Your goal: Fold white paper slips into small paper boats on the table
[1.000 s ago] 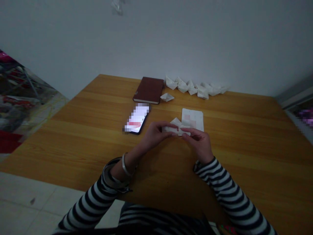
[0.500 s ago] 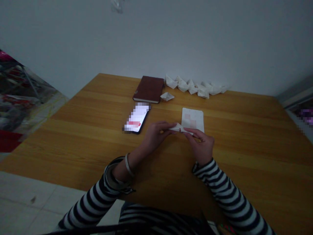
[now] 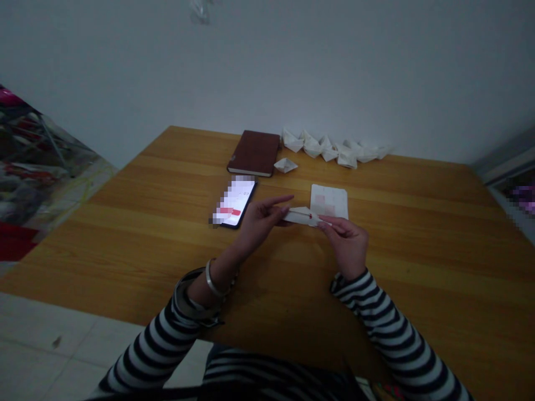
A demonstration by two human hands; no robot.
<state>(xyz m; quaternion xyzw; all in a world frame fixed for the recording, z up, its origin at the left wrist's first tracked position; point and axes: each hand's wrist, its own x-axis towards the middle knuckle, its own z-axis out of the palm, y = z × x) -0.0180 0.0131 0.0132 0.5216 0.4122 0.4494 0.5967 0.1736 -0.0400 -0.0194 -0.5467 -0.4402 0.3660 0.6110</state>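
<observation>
A small piece of folded white paper (image 3: 301,216) with a red mark is held above the table between my two hands. My left hand (image 3: 259,221) pinches its left end, the index finger stretched out above it. At the right end, my right hand (image 3: 348,240) grips the paper between thumb and fingers. Just behind lies a flat white paper sheet (image 3: 329,199) with pinkish printed patches. A lone folded paper boat (image 3: 286,165) sits farther back, beside the notebook.
A lit phone (image 3: 234,201) lies left of my hands on the wooden table (image 3: 146,239). Behind it is a brown notebook (image 3: 256,153). Several folded paper boats (image 3: 330,149) stand in a row near the wall (image 3: 292,67).
My left hand has shifted slightly left along the folded paper, and its index finger has lifted off. More of the paper shows between my hands. The right hand keeps its pinch.
</observation>
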